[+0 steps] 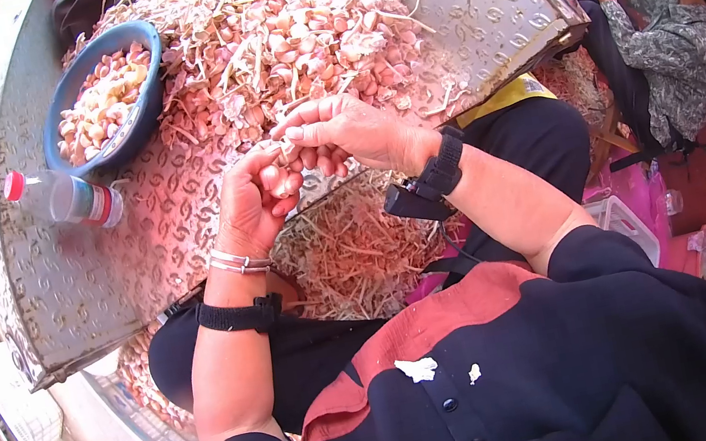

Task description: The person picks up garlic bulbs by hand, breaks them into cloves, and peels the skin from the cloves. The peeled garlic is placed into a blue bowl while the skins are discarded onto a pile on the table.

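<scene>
Holds a few pinkish garlic cloves [275, 178] in the left hand [251, 205], with fingers curled inward around them. Pinches with the right hand [352, 134], thumb and forefinger almost together over a small pale piece [289, 150] just above the cloves. Cannot tell whether the left fingertips grip that piece too. Brings both hands close together over the near edge of a metal counter [56, 301] with a raised pattern. Faces a broad heap [292, 37] of cloves, skins and dry stalks, spread over the counter just beyond the fingers. Has a blue bowl [151, 93] of cloves beside the heap, on the left, and near it a clear bottle [66, 197] with a red cap. Wears a black strap [240, 316] on the left forearm and a black device [420, 196] at the right wrist. Sits before a pile of dry litter [358, 248], below the counter's edge. Shares the space with another person [679, 59] in a patterned top, at the right.
</scene>
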Motion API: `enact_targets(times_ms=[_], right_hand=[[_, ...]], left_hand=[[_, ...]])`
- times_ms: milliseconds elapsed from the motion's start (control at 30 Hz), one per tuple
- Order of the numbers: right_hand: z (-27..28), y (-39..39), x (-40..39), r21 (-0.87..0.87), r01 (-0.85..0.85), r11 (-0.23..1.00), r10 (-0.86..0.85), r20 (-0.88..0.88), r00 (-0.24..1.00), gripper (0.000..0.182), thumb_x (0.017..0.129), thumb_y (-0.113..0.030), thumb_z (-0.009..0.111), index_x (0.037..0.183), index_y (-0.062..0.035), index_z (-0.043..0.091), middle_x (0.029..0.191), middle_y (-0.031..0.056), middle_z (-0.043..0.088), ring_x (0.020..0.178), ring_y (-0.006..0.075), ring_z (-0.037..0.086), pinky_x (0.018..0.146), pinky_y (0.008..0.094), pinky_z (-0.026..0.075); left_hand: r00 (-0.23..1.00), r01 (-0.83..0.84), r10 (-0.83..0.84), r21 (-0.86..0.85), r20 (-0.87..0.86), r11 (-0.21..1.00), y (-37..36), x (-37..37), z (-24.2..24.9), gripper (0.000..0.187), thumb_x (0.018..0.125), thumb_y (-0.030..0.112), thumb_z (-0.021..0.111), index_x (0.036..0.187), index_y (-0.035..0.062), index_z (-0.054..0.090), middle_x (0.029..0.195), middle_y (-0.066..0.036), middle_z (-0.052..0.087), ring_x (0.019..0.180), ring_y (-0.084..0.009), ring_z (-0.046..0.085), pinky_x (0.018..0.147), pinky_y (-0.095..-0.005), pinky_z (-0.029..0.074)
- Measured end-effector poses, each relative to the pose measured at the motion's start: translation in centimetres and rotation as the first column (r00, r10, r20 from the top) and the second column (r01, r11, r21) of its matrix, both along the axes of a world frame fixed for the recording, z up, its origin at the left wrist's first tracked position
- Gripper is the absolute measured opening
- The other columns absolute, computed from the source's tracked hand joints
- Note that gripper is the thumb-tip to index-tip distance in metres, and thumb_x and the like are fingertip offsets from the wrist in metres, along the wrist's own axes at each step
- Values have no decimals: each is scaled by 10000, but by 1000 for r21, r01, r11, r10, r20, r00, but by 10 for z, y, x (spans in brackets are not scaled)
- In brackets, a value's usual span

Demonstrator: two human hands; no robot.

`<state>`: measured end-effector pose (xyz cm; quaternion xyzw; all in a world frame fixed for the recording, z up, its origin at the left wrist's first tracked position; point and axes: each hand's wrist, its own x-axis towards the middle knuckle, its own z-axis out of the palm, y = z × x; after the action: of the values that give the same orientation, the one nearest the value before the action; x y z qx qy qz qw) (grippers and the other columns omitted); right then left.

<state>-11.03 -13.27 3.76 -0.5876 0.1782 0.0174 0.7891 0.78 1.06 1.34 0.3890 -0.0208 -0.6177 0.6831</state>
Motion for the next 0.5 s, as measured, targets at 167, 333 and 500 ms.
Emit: enact_targets(times_ms=[167, 333, 500], right_hand=[[15, -2, -16, -95, -119, 988, 133, 161, 978, 254, 886, -122, 577, 1124, -33, 588, 742, 11, 618, 524, 42, 546, 433, 165, 431], [46, 12, -43, -465, 190, 865, 125, 565, 815, 194, 782, -37, 685, 973, -33, 653, 782, 48, 665, 638, 105, 626, 555, 232, 503], [127, 28, -82, -558, 84, 826, 437, 727, 529, 125, 790, -11, 617, 903, 36, 643, 764, 114, 645, 634, 204, 636, 505, 303, 501]], left_hand=[[998, -20, 21, 9, -64, 1000, 2, -19, 36, 333, 839, 162, 465, 527, 104, 366, 612, -74, 462, 457, -105, 418, 301, -182, 269], [991, 112, -121, -133, -60, 985, 26, -45, 88, 194, 862, 164, 490, 966, 0, 487, 737, -102, 571, 430, -110, 459, 334, -197, 301], [961, 274, -268, -113, 65, 955, 58, -83, 176, 306, 767, 155, 589, 958, -23, 429, 782, -180, 564, 533, -167, 549, 403, -237, 421]])
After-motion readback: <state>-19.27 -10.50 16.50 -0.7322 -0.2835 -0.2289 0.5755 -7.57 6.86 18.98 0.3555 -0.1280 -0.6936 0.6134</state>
